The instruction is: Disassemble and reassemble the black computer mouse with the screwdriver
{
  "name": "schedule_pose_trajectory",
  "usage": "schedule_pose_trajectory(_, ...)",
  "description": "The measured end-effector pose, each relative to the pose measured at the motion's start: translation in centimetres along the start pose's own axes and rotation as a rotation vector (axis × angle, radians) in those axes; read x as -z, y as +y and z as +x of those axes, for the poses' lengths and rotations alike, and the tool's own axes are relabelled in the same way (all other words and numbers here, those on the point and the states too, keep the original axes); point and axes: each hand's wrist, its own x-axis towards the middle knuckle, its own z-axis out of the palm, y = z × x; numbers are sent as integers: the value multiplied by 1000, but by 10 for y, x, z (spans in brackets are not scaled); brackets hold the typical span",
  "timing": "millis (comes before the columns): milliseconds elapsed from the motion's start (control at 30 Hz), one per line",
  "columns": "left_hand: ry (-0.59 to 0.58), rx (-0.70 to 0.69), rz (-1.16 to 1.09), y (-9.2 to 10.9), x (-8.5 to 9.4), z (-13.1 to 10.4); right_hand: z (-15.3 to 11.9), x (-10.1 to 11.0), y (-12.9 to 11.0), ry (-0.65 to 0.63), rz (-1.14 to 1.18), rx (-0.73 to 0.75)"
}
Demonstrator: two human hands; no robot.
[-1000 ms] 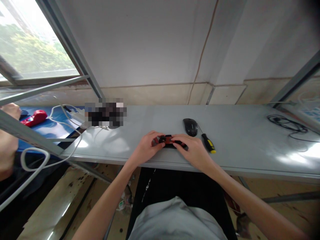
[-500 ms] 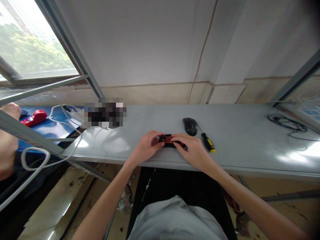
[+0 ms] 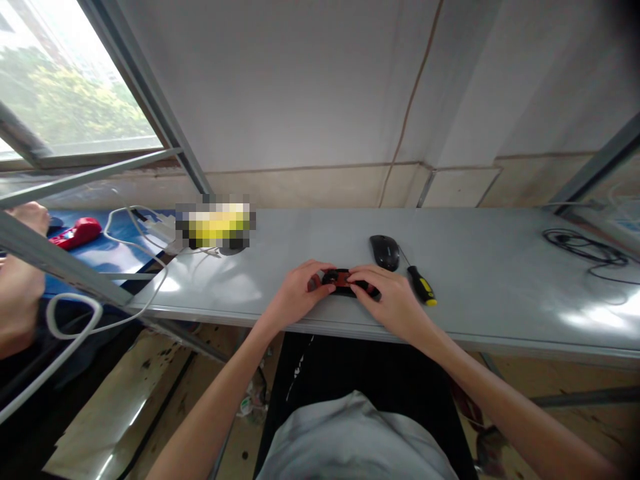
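Near the front edge of the grey table, a small open black housing with a red part inside point(image 3: 343, 280) lies sideways between my hands. It looks like the base of a computer mouse, though my fingers cover much of it. My left hand point(image 3: 296, 293) grips its left end between thumb and fingers. At the right end, my right hand point(image 3: 391, 299) is curled over it, thumb and fingertips pressed on the red part. Just behind my right hand sits a black computer mouse shell point(image 3: 385, 252). Beside that lies a screwdriver with a black and yellow handle point(image 3: 423, 287), its shaft pointing toward the shell.
A pixelated object point(image 3: 217, 225) stands at the table's left end, beside white cables point(image 3: 135, 241). Black cable point(image 3: 585, 247) lies coiled on the right. Beyond a metal frame post at left, another person's arm point(image 3: 23, 287) and a red object point(image 3: 83, 232) are over a blue surface.
The view has shifted slightly, so everything appears a little further right. Both hands keep their hold on the housing, with only slight finger movement. The pixelated patch turned from dark to yellow.
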Motion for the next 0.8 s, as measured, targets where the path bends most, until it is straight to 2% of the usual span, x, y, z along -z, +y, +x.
schedule_pose_trajectory(800, 6, -11, 62, 1, -1, -1, -2, 0, 5, -10, -83, -5)
